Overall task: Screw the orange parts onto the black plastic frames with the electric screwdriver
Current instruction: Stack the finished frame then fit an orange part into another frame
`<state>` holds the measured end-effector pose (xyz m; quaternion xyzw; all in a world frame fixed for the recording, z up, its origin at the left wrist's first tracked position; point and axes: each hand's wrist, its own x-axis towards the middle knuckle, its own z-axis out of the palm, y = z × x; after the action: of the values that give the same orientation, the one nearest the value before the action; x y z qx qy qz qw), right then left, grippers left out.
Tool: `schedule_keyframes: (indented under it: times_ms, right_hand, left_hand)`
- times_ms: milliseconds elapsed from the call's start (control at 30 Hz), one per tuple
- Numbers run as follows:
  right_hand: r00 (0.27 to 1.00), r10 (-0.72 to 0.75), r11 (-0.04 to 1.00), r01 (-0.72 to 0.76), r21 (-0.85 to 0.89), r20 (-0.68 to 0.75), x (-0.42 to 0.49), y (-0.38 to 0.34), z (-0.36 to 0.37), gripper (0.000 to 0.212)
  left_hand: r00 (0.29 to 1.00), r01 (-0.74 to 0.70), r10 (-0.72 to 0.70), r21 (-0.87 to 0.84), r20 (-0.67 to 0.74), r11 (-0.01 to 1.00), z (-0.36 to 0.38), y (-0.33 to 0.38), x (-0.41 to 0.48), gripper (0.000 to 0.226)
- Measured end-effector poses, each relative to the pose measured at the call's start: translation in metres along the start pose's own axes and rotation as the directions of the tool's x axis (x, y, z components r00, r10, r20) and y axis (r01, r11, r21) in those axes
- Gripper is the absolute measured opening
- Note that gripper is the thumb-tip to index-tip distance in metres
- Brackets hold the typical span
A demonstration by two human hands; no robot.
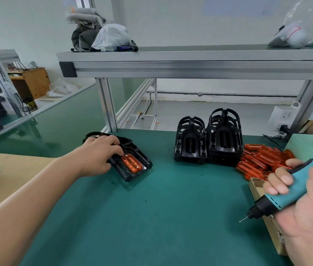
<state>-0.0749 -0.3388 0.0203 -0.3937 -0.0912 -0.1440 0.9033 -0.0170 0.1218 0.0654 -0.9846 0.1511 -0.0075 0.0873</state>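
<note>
Now, keep the left hand (98,154) clamped on the black frame (141,170), fingers bent over its far half and thumb at its near side, there at the left of the green counter (151,217); note the orange part (132,163) seated in the recess at the frame's near end, just beside the fingertips; judge from that a fastening step not yet begun.

Bring the electric screwdriver (294,191), wrapped tight in the right hand (305,212) at the right edge of the view, across to the frame, well apart from it for now; stand the tool upright over the screw hole rather than slanted as at present, with the bit (243,220) pointing down and to the left; check first for a screw on the bit or in the part, impossible to tell from here.

Press the frame flat against any twist under torque; keep the fingertips off the ends of the orange part; release the trigger on seating, to spare the plastic from cracking.

Leave the stacked black frames (207,139) and the heap of orange parts (261,160), just beside them at the back right, for later.
</note>
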Motion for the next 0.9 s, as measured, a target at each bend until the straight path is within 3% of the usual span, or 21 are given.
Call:
schedule_keyframes:
  times_ms: [333, 467, 633, 900]
  right_hand:
    - [1.0, -0.023, 1.0, 0.023, -0.01, -0.009, 0.004, 0.002, -0.004, 0.048]
    - [1.0, -0.019, 1.0, 0.019, -0.02, -0.008, 0.007, 0.002, -0.007, 0.047]
    - [0.999, -0.032, 0.999, 0.032, -0.005, -0.027, 0.005, 0.003, -0.01, 0.048]
    - [0.999, -0.047, 0.999, 0.047, -0.028, -0.015, 0.011, 0.015, -0.003, 0.051]
  left_hand:
    - [0.982, -0.043, 0.052, 0.055, -0.18, 0.998, 0.009, 0.005, -0.005, 0.046]
    - [0.955, -0.025, 0.017, -0.024, -0.296, 0.999, 0.017, 0.018, -0.034, 0.05]
    - [0.962, -0.01, -0.031, -0.149, -0.273, 0.989, 0.052, 0.025, -0.084, 0.056]
    - [0.966, 0.114, -0.181, -0.326, -0.182, 0.938, 0.07, -0.005, -0.099, 0.043]
